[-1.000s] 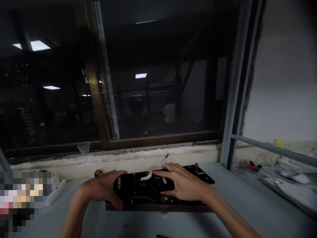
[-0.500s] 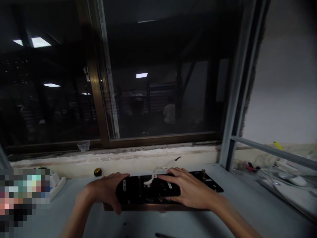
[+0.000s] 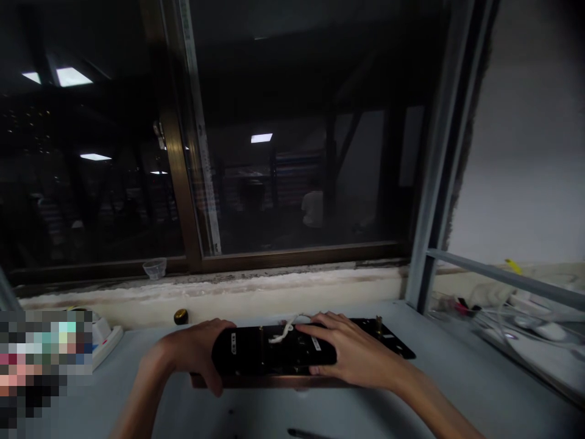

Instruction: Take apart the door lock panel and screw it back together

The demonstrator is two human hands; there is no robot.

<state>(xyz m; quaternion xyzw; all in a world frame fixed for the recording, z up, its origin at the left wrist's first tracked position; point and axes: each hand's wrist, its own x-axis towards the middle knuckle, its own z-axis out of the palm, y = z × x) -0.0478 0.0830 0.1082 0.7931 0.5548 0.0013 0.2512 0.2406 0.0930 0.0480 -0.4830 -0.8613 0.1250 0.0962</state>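
A black metal plate (image 3: 249, 360) with small white labels and a brass post lies level in front of me. My left hand (image 3: 196, 350) is wrapped round its left end, thumb in front and fingers behind. My right hand (image 3: 351, 353) grips its right end, with fingers across the top and the thumb at the front edge. A white wire (image 3: 287, 332) comes up from the plate and runs towards my right fingers. Under it is a copper-coloured strip (image 3: 269, 381). Beyond my right hand shows another black plate (image 3: 397, 341) with a brass post (image 3: 379, 325).
A black and gold knob (image 3: 181, 316) stands at the table's back edge. A clear cup (image 3: 155, 268) sits on the window ledge. A white power strip (image 3: 107, 347) is at left, a dark pen-like tool (image 3: 301, 433) in front. A grey metal frame (image 3: 423, 268) and tangled cables are at right.
The held plate has moved slightly to the right and tilted a little. The white wire's dark tip, raised before, has dropped out of sight. Both hands keep their grip.
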